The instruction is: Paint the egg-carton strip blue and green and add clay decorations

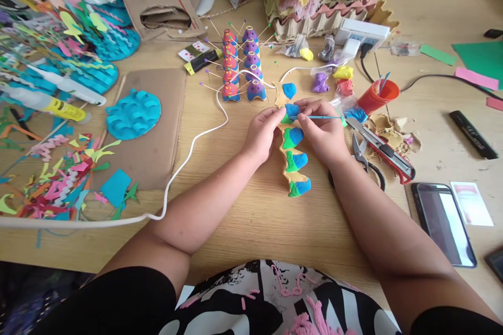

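While left hand [262, 132] tight on carton strip [292, 160], right hand [327, 135] tight-fingered around a blue stick [326, 116].

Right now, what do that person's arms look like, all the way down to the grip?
The left grip and right grip are bare hands, with no gloves or bracelets that I can see. Plain black sleeves end near the elbows, leaving the forearms uncovered.
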`<action>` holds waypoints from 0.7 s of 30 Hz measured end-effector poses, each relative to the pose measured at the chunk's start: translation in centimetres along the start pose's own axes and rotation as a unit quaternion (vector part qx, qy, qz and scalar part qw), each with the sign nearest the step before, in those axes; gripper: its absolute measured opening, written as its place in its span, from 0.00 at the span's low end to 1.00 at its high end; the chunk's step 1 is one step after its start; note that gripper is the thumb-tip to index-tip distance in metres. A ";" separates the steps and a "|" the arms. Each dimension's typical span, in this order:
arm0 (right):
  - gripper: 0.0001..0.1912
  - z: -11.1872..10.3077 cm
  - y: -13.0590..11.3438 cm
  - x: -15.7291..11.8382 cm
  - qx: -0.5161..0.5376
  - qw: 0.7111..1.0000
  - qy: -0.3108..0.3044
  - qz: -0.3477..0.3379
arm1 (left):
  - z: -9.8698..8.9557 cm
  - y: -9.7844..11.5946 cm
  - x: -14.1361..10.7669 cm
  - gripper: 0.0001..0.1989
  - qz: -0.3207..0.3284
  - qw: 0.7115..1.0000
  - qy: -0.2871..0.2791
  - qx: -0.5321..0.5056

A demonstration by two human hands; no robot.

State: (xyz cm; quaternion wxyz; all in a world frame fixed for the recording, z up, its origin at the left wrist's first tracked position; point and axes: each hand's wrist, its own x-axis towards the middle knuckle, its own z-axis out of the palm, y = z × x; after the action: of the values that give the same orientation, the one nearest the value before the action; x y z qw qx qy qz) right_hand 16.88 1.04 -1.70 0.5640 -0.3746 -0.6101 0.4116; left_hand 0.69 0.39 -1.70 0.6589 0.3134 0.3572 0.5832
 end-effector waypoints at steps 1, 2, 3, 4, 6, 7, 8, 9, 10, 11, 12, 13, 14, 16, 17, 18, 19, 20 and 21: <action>0.21 0.0 0.0 0.0 -0.002 1.000 0.001 -0.001 | 0.1 0.0 0.0 0.18 -0.002 1.000 0.003 -0.002; 0.22 0.0 0.0 0.0 -0.004 1.000 0.002 -0.001 | 0.1 0.1 0.0 0.17 -0.003 1.000 0.004 -0.003; 0.22 0.0 0.0 0.0 -0.006 1.000 0.003 -0.001 | 0.1 0.1 0.0 0.17 -0.003 1.000 0.005 -0.003; 0.22 0.0 0.1 0.0 -0.007 1.000 0.004 -0.001 | 0.1 0.0 0.0 0.17 -0.001 1.000 0.005 -0.003; 0.22 0.0 0.1 0.0 -0.009 1.000 0.005 0.000 | 0.1 0.0 0.0 0.18 0.002 1.000 0.004 -0.001; 0.22 0.0 0.1 0.0 -0.009 1.000 0.004 0.000 | 0.0 0.0 0.0 0.18 0.003 1.000 0.003 0.001; 0.21 0.1 0.1 0.0 -0.009 1.000 0.004 0.001 | 0.0 -0.1 0.0 0.18 0.005 1.000 0.001 0.002; 0.21 0.1 0.1 0.0 -0.008 1.000 0.004 0.002 | 0.0 -0.1 0.0 0.18 0.007 1.000 -0.002 0.004; 0.21 0.1 0.0 0.0 -0.007 1.000 0.004 0.003 | 0.0 -0.1 0.0 0.18 0.010 1.000 -0.005 0.005; 0.21 0.1 0.0 0.0 -0.007 1.000 0.005 0.005 | -0.1 -0.2 0.0 0.18 0.013 1.000 -0.007 0.007; 0.21 0.1 -0.1 0.0 -0.006 1.000 0.006 0.008 | -0.1 -0.2 0.0 0.18 0.015 1.000 -0.006 0.011; 0.21 0.1 -0.2 -0.1 -0.005 1.000 0.008 0.012 | -0.1 -0.2 0.0 0.18 0.015 1.000 -0.003 0.016; 0.21 0.1 -0.2 -0.1 -0.004 1.000 0.009 0.017 | -0.1 -0.3 0.0 0.18 0.014 1.000 0.003 0.022; 0.22 0.1 -0.4 -0.1 -0.001 1.000 0.009 0.025 | -0.2 -0.4 -0.1 0.18 0.008 0.999 0.018 0.036; 0.22 0.1 -0.4 -0.1 0.001 1.000 0.009 0.026 | -0.2 -0.4 0.0 0.18 0.007 0.999 0.022 0.043; 0.22 0.1 -0.4 -0.1 0.000 1.000 0.008 0.024 | -0.3 -0.4 0.0 0.18 0.007 0.998 0.025 0.049; 0.23 0.1 -0.4 -0.1 -0.001 1.000 0.008 0.021 | -0.3 -0.5 0.0 0.18 0.008 0.998 0.025 0.053; 0.23 0.1 -0.5 -0.1 -0.002 1.000 0.007 0.018 | -0.3 -0.5 0.0 0.18 0.011 0.998 0.023 0.055; 0.23 0.1 -0.4 -0.1 -0.004 1.000 0.007 0.017 | -0.4 -0.6 0.0 0.19 0.013 0.998 0.021 0.054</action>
State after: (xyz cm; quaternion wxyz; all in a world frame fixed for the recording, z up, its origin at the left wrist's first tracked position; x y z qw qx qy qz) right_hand 16.76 0.81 -1.32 0.5600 -0.3896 -0.6013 0.4160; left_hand 0.68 0.35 -2.37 0.6254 0.3406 0.3978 0.5785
